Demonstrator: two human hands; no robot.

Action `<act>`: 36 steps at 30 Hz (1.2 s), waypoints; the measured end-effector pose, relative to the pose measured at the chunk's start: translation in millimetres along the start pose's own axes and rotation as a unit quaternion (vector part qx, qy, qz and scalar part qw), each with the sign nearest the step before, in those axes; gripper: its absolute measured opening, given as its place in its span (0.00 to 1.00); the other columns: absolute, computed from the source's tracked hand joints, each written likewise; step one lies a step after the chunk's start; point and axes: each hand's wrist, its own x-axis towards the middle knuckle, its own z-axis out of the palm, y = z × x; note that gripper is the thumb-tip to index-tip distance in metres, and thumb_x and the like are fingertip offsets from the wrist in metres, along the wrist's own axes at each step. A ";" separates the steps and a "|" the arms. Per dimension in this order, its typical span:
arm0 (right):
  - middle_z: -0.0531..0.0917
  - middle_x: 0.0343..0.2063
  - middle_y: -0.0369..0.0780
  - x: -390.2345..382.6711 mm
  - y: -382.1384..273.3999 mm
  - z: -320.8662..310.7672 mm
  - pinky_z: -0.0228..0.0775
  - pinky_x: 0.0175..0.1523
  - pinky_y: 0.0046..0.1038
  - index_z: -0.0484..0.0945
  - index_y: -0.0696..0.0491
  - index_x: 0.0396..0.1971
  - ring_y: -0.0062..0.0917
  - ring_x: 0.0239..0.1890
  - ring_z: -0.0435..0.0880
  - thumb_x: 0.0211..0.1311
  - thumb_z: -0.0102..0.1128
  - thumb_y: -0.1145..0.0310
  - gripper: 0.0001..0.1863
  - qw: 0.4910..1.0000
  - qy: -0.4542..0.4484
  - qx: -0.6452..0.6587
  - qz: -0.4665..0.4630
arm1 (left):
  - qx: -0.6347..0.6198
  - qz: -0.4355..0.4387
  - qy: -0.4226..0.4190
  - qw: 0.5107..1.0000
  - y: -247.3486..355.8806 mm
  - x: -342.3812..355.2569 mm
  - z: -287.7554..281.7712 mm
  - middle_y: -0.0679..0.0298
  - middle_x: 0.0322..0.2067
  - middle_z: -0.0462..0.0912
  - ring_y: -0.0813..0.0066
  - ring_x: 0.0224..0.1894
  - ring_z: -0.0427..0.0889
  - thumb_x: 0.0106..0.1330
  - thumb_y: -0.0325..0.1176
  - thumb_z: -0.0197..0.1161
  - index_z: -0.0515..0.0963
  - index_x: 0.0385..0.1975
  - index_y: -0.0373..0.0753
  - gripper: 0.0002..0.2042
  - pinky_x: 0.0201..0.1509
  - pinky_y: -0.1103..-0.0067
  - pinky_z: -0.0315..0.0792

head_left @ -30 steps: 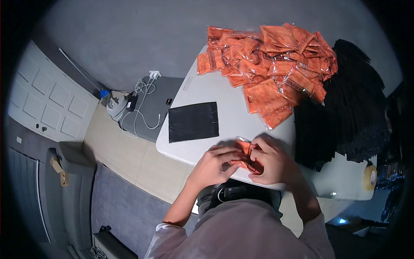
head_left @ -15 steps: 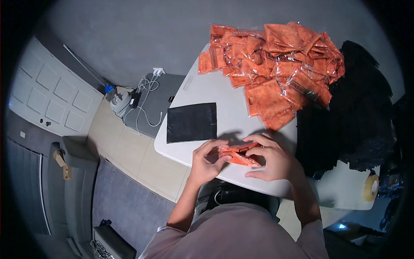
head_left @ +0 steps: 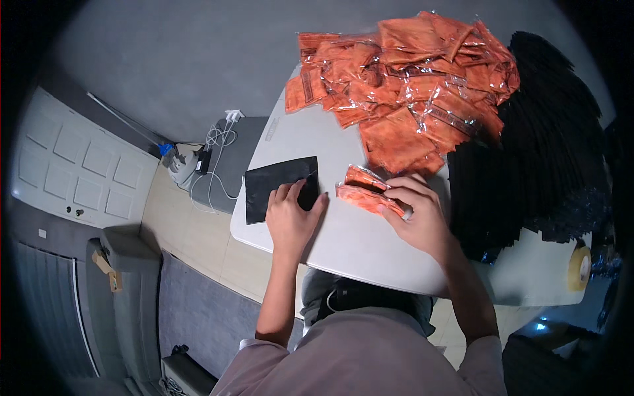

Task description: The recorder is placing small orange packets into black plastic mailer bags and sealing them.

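My right hand (head_left: 419, 211) is closed on a folded orange fabric packet (head_left: 362, 191) in clear wrapping, just above the white table (head_left: 366, 254). Over to the left, my left hand (head_left: 294, 214) rests on a flat black plastic mailer (head_left: 263, 193), fingers bent and thumb apart from them. A large heap of orange wrapped packets (head_left: 399, 79) lies beyond the hands, with a thick fanned stack of black material (head_left: 515, 171) along the right side.
A tape roll (head_left: 578, 268) sits at the far right. Left of the table are a grey surface (head_left: 251, 138) with white cables and a charger (head_left: 204, 161), a white door (head_left: 79, 162) and a grey sofa (head_left: 125, 310).
My left hand has let go of the orange packet and moved left onto the black mailer. My right hand still holds the packet, which has moved farther from my body.
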 end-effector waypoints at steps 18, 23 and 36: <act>0.86 0.45 0.43 -7.2 -11.1 23.2 0.79 0.48 0.34 0.85 0.59 0.39 0.39 0.43 0.87 0.55 0.78 0.72 0.13 0.997 0.046 0.020 -0.050 | -0.233 -0.042 -0.006 0.971 5.5 -26.0 -29.3 0.58 0.32 0.90 0.76 0.33 0.89 0.68 0.26 0.72 0.87 0.34 0.26 0.07 0.38 0.80 0.82; 0.83 0.43 0.40 -10.9 -12.6 31.2 0.75 0.47 0.37 0.85 0.56 0.37 0.36 0.43 0.81 0.54 0.76 0.74 0.11 0.993 0.043 0.009 -0.107 | -0.264 -0.041 0.039 0.963 21.8 -17.6 -50.6 0.58 0.34 0.90 0.76 0.32 0.89 0.68 0.26 0.72 0.88 0.35 0.29 0.05 0.36 0.79 0.86; 0.85 0.45 0.34 -13.0 -23.7 25.5 0.75 0.51 0.35 0.87 0.56 0.36 0.30 0.48 0.82 0.54 0.74 0.75 0.08 0.983 0.027 -0.072 -0.167 | -0.141 0.092 0.027 0.985 41.0 4.5 -68.9 0.58 0.35 0.89 0.72 0.32 0.91 0.65 0.24 0.72 0.87 0.34 0.30 0.03 0.33 0.78 0.88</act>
